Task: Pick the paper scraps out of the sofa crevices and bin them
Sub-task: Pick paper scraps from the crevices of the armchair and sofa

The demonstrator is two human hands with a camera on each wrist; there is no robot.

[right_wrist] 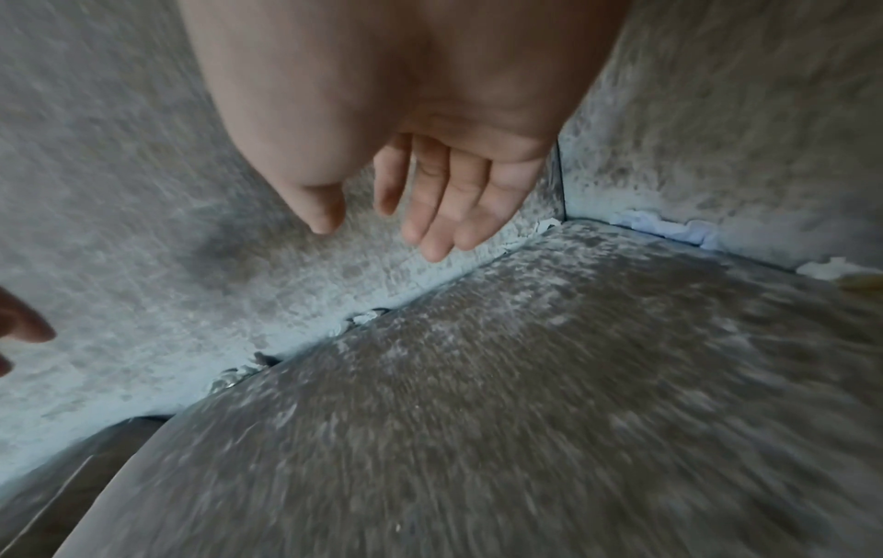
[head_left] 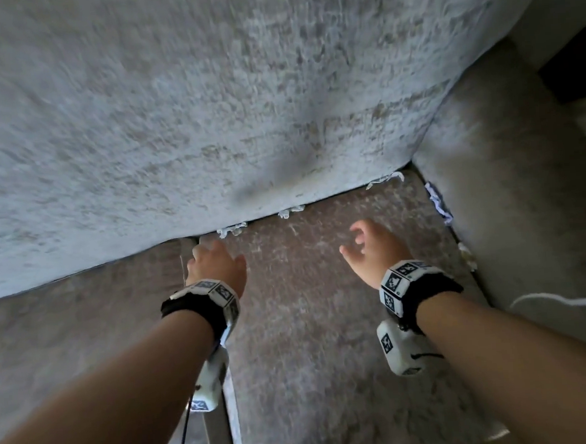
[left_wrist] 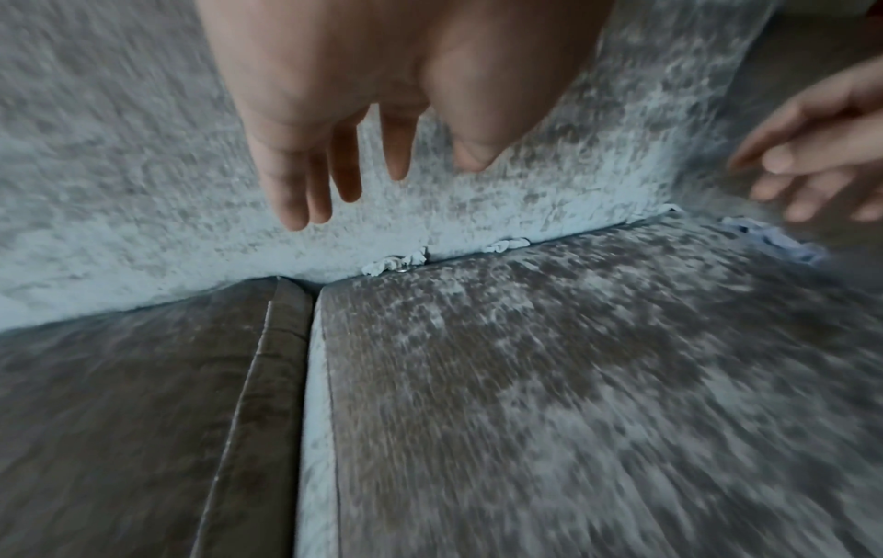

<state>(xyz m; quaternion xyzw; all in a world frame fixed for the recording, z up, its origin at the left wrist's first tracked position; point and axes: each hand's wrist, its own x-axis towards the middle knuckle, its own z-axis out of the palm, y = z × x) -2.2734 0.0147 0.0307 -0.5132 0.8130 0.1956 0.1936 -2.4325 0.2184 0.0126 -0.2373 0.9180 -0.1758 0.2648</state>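
The sofa's pale velvet back (head_left: 209,106) fills the upper half of the head view, with the darker brown-grey seat (head_left: 325,322) below it and the armrest (head_left: 508,181) rising on the right. A second seat cushion (head_left: 69,338) lies to the left, parted from the first by a narrow seam. Both hands hover over the seat, apart from each other and short of the crevice: the left hand (head_left: 215,266) has its fingers straight and loosely spread, pointing toward the back, and holds nothing; the right hand (head_left: 372,248) is also empty, its fingers relaxed and slightly curved. The paper scraps are small, white and crumpled, wedged along the line where back meets seat: one scrap (head_left: 232,229) pokes out just beyond the left fingertips, another (head_left: 291,211) sits a little further right, and a third (head_left: 385,179) lies near the corner. Along the armrest crevice a larger wad (head_left: 438,202), white with a bluish tint, stands on edge, and a small white bit (head_left: 467,255) lies nearer the camera. The wrist views are blurred, so finer detail of the paper cannot be told
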